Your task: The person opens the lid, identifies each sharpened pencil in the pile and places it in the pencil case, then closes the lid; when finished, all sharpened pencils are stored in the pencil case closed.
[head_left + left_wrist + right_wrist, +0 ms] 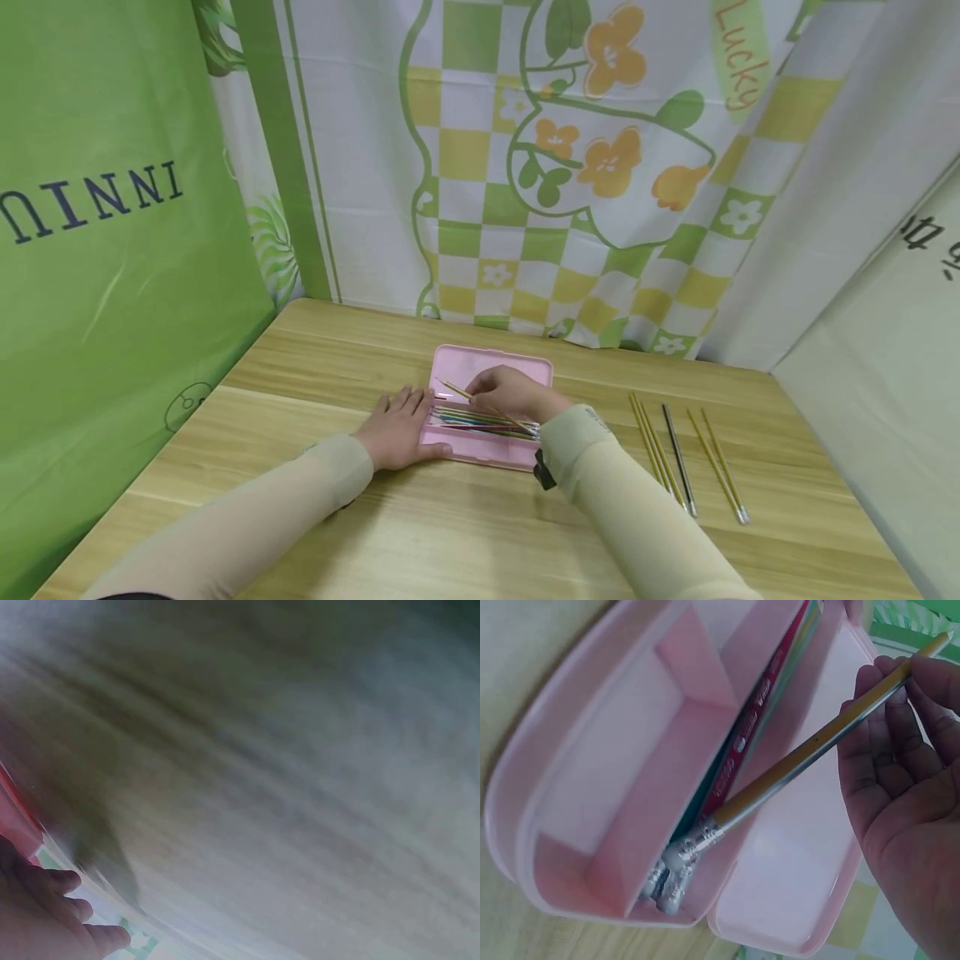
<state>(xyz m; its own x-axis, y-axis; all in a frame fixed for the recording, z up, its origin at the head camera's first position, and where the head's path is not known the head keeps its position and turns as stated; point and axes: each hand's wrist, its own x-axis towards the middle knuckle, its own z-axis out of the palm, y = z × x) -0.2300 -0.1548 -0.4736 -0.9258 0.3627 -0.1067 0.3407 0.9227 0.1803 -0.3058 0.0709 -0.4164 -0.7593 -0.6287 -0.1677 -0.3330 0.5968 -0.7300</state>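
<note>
A pink pencil case [495,452] lies on the table with its lid [457,362] raised back. Several pencils [472,421] lie in one compartment, among them a red pencil [759,712]. My right hand [513,390] is over the case and pinches a yellow pencil [802,759] between thumb and fingers. That pencil's eraser end slants down over the compartment, its tip pointing up and left in the head view. At the case's left end rests my left hand [397,432], fingers spread and straight, thumb along the front edge. The left wrist view catches only some fingertips.
To the right on the wooden table [300,467] lie several yellow pencils [649,442] and a dark pencil [678,458], apart from the case. Patterned curtains [510,250] hang behind the table, and a green cloth [135,333] hangs on the left.
</note>
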